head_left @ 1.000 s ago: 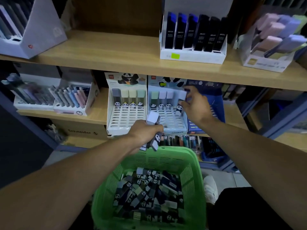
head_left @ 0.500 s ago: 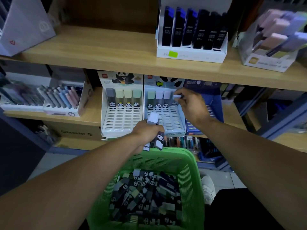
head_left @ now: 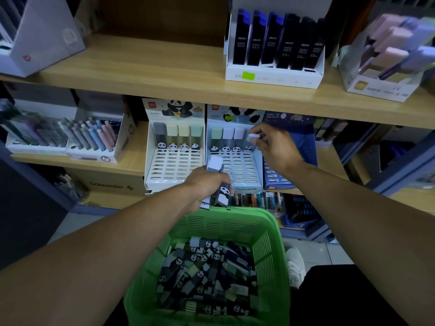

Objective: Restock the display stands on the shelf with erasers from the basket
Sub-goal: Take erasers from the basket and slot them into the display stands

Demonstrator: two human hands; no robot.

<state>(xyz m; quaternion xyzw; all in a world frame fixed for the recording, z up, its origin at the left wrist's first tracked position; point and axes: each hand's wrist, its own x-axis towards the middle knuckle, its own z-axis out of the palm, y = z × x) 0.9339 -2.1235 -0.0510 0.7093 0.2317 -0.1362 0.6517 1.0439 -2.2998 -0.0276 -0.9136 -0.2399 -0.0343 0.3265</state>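
Stationery shop shelving, wooden boards on two levels; the lower shelf (head_left: 131, 161) carries two white slotted display stands side by side. Left display stand (head_left: 174, 165): four panda erasers seated across the top row only, all rows below vacant. Right display stand (head_left: 237, 170): three erasers in the top row, a fourth, a pale eraser (head_left: 253, 137), being set into the last top-row slot. Judgement: restocking is at an early stage, one row per stand, most slots outstanding. Supply is ample; the green basket (head_left: 270, 231) below the hands holds a deep heap of loose panda erasers.

Right hand (head_left: 276, 149) reaches to the right stand's upper right corner, thumb and fingertips pinching the pale eraser, wrist raised, forearm extended. Left hand (head_left: 207, 184) is held in front of the stands, above the basket's far rim, fingers curled round a bundle of spare erasers (head_left: 220, 194), ends protruding above and below the fist
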